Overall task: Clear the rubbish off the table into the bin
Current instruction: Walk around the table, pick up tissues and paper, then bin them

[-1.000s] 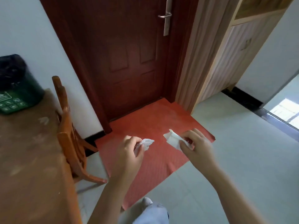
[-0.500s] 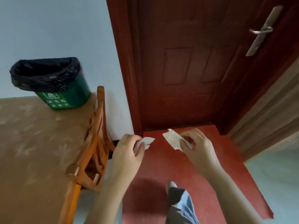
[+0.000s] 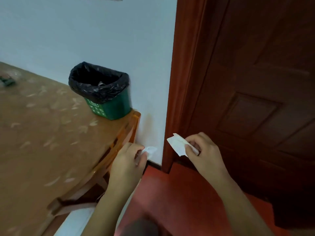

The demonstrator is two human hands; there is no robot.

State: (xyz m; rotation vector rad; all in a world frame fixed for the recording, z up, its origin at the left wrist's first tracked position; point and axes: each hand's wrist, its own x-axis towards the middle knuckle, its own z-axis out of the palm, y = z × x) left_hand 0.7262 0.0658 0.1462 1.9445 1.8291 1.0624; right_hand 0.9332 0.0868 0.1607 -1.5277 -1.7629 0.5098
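At the far left I see a small dark object (image 3: pixel 7 81) on the tabletop (image 3: pixel 42 133), too blurred to name. At centre left the bin (image 3: pixel 110 106) stands on the tabletop's far corner against the wall, its liner mouth open upward. At lower centre my left grip (image 3: pixel 127 160) pinches a crumpled white scrap (image 3: pixel 150 150). To its right, my right grip (image 3: pixel 202 150) pinches a flat paper slip (image 3: pixel 177 144) by one edge. Both pieces hang off the tabletop, below and right of the bin, held lightly, I judge, for a quick drop.

My 2 hands each pinch a paper scrap: left hand (image 3: pixel 127 160) a crumpled white scrap (image 3: pixel 150 150), right hand (image 3: pixel 202 152) a flat white scrap (image 3: pixel 177 144); green bin (image 3: pixel 104 92) on desk (image 3: pixel 42 133).
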